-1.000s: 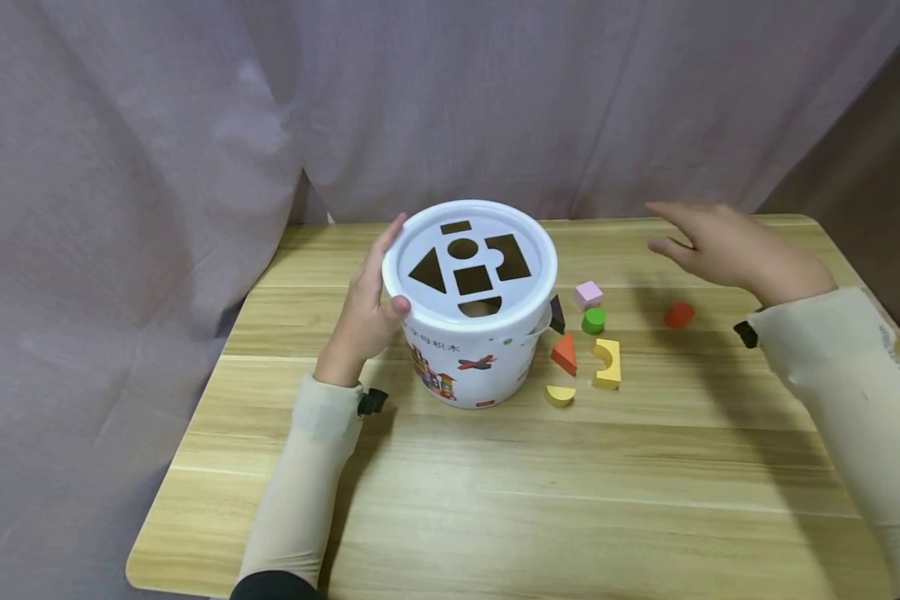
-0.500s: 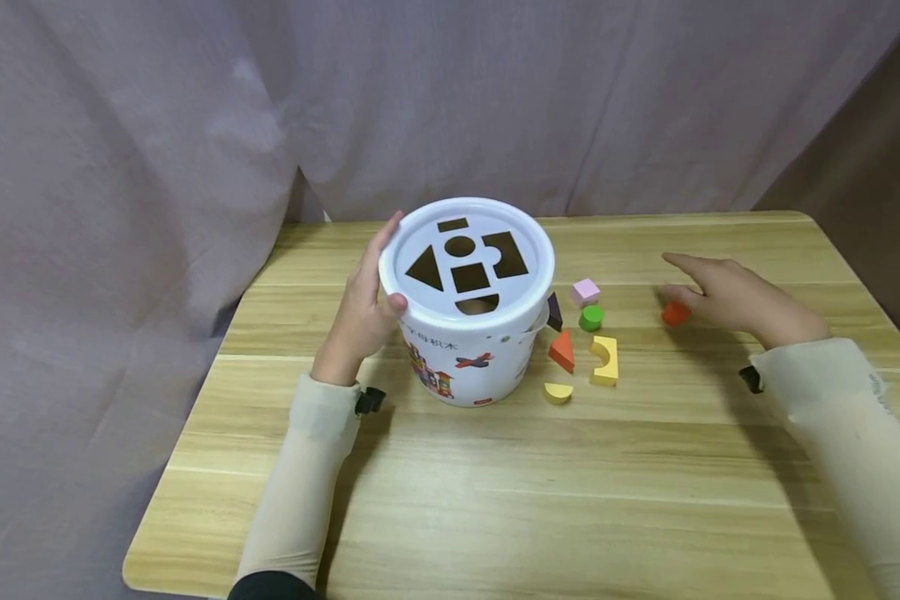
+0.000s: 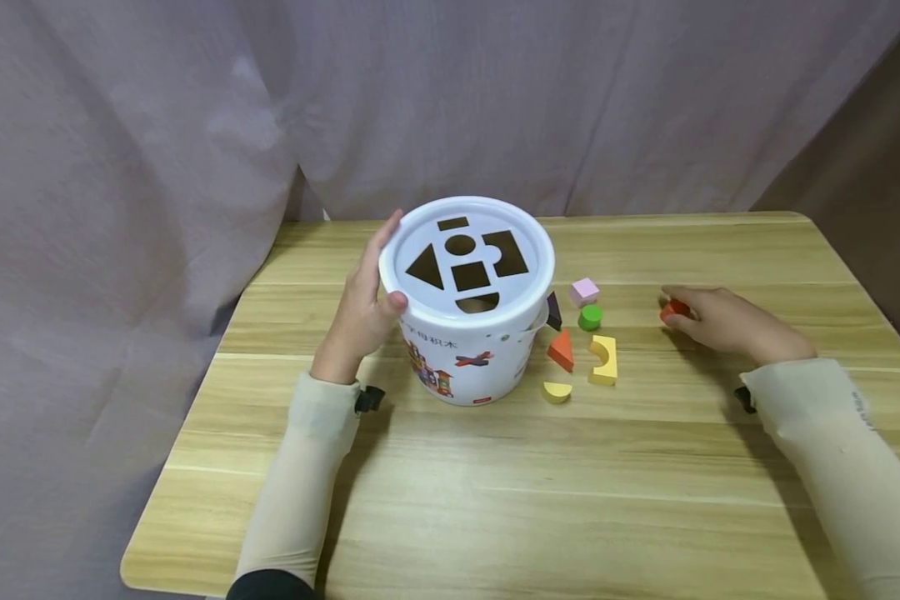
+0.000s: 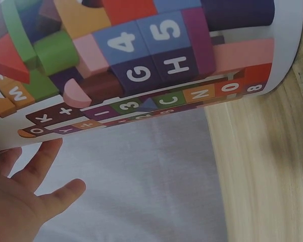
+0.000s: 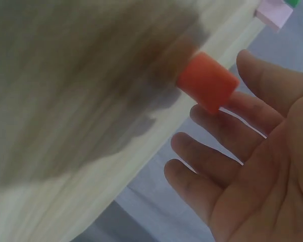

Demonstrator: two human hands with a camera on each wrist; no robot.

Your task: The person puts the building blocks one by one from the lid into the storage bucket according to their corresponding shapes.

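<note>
Head view: red cylinder point(image 3: 673, 310) at right hand's point(image 3: 720, 321) fingertips.

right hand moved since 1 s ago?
Yes. The right hand came down and toward the person from near the table's far edge, now touching the red cylinder.

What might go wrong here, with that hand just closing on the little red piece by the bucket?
The right hand only touches the red cylinder with its fingertips; the grip looks loose, so the round piece could roll away across the table. Carrying it to the white bucket, the sleeve might sweep the green cylinder or the yellow arch. The left hand steadies only one side, so the bucket could shift.
</note>
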